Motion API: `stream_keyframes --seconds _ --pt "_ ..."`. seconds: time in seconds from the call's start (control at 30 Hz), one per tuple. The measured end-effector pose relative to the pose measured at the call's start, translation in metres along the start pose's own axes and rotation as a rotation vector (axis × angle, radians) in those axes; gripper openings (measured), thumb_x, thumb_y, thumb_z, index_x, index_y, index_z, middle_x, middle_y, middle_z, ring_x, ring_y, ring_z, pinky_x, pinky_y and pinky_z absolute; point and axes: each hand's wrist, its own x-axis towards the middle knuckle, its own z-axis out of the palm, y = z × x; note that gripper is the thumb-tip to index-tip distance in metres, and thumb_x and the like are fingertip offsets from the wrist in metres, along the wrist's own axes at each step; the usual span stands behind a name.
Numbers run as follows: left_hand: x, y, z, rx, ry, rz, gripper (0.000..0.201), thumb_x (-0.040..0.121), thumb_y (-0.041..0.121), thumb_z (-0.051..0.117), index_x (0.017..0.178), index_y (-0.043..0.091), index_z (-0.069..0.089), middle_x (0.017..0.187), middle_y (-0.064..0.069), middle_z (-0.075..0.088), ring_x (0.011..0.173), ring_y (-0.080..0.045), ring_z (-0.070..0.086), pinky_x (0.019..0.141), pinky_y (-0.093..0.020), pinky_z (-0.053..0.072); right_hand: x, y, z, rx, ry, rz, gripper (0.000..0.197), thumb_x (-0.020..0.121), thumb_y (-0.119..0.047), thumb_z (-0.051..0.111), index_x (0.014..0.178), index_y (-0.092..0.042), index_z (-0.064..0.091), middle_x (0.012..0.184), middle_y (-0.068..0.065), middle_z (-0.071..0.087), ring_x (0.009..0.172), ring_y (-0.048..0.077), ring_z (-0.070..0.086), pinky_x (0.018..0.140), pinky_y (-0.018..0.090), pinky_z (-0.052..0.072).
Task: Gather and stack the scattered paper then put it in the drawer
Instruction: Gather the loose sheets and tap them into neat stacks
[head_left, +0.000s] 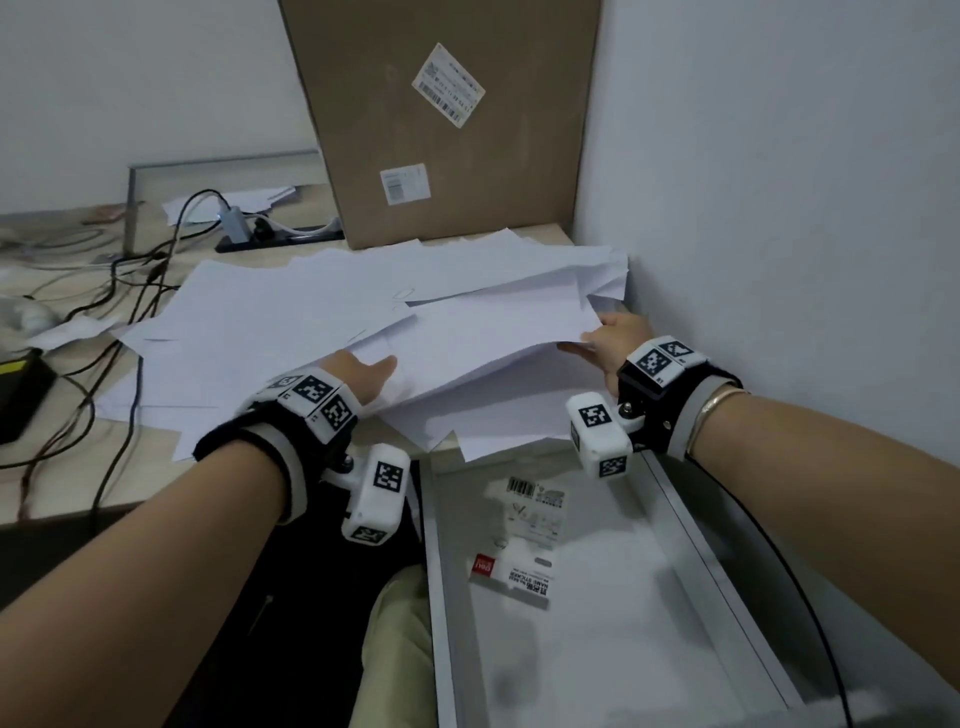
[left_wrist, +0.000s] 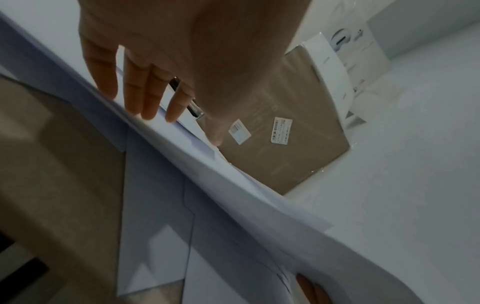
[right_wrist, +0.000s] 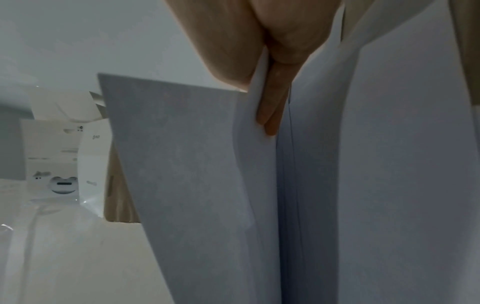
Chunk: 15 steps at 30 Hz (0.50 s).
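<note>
Loose white sheets of paper (head_left: 291, 317) lie spread over the desk. A curved bundle of sheets (head_left: 498, 338) is lifted at the front right. My right hand (head_left: 608, 338) pinches that bundle's right edge; in the right wrist view my right hand (right_wrist: 259, 98) has its fingers (right_wrist: 270, 119) slid between sheets (right_wrist: 389, 164) and the thumb on the other side. My left hand (head_left: 363, 376) lies at the bundle's left edge, thumb on top, fingers hidden. The left wrist view shows my left hand (left_wrist: 182, 127) with straight fingers (left_wrist: 145, 96) touching the paper (left_wrist: 233, 185). The grey drawer (head_left: 649, 649) stands open below.
A tall cardboard box (head_left: 441, 130) leans on the wall behind the paper. The right wall (head_left: 779, 208) hems in the sheets. Black cables (head_left: 119, 291) and a power strip (head_left: 280, 239) crowd the left of the desk. Sticker packets (head_left: 514, 571) lie in the drawer.
</note>
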Motion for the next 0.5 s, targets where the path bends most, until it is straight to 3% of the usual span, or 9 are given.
stream_keyframes --seconds 0.07,0.1,0.2,0.27,0.33,0.4,0.43,0.5 --pt "-0.006 -0.003 0.002 -0.059 -0.064 -0.013 0.064 0.094 0.052 0.045 0.118 -0.007 0.057 0.113 -0.023 0.063 0.106 -0.035 0.060 0.089 -0.036 0.046 -0.005 -0.002 0.000 -0.030 0.007 -0.009 0.038 0.089 0.009 0.050 0.127 0.007 0.052 0.127 0.024 0.057 0.094 0.023 0.058 0.055 0.014 0.054" --pt "-0.011 -0.003 0.002 -0.083 -0.099 -0.024 0.059 0.094 0.053 0.045 0.105 -0.003 0.059 0.098 -0.019 0.064 0.094 -0.031 0.061 0.079 -0.033 0.047 -0.007 -0.003 0.000 -0.044 0.004 -0.009 0.038 0.089 0.008 0.050 0.127 0.006 0.052 0.128 0.024 0.056 0.095 0.024 0.060 0.051 0.012 0.052" --pt "-0.028 -0.003 0.001 -0.180 -0.149 -0.090 0.053 0.095 0.054 0.043 0.076 0.005 0.048 0.062 -0.007 0.051 0.046 -0.018 0.049 0.047 -0.019 0.032 -0.011 0.001 -0.001 -0.065 -0.012 -0.006 0.039 0.089 0.007 0.051 0.129 0.004 0.051 0.131 0.023 0.055 0.079 0.017 0.061 0.048 0.011 0.049" --pt "-0.040 -0.004 -0.001 -0.216 -0.218 -0.108 0.060 0.095 0.058 0.037 0.070 0.004 0.049 0.050 -0.006 0.051 0.030 -0.013 0.043 0.039 -0.012 0.027 -0.013 0.005 -0.001 -0.063 -0.016 0.007 0.040 0.090 0.007 0.051 0.130 0.005 0.049 0.132 0.023 0.054 0.072 0.011 0.057 0.049 0.011 0.049" --pt "-0.050 -0.006 0.002 -0.269 -0.370 -0.117 0.078 0.091 0.068 0.028 0.072 -0.001 0.058 0.056 -0.012 0.067 0.047 -0.016 0.056 0.048 -0.016 0.041 -0.017 0.007 0.001 -0.042 -0.016 0.014 0.041 0.089 0.007 0.050 0.130 0.006 0.048 0.133 0.023 0.053 0.073 0.011 0.057 0.050 0.012 0.050" --pt "-0.053 -0.007 0.008 -0.404 -0.485 -0.102 0.094 0.085 0.077 0.021 0.085 -0.007 0.064 0.078 -0.020 0.074 0.076 -0.026 0.065 0.081 -0.030 0.054 -0.023 0.008 0.005 -0.043 -0.035 0.020 0.042 0.089 0.007 0.051 0.131 0.007 0.047 0.134 0.023 0.052 0.076 0.013 0.058 0.050 0.013 0.050" --pt "-0.057 -0.004 0.011 -0.503 -0.501 -0.097 0.097 0.085 0.078 0.021 0.094 -0.009 0.061 0.087 -0.022 0.073 0.081 -0.029 0.066 0.086 -0.035 0.054 -0.026 0.008 0.008 -0.039 -0.037 0.033 0.043 0.089 0.006 0.051 0.132 0.007 0.045 0.134 0.022 0.052 0.081 0.016 0.059 0.050 0.013 0.051" --pt "-0.070 0.004 0.017 -0.729 -0.498 -0.096 0.087 0.086 0.075 0.030 0.110 -0.006 0.051 0.101 -0.024 0.067 0.077 -0.032 0.067 0.063 -0.032 0.058 -0.031 0.009 0.013 -0.024 -0.074 0.069 0.044 0.088 0.008 0.052 0.131 0.012 0.044 0.129 0.022 0.053 0.101 0.023 0.060 0.058 0.019 0.057"
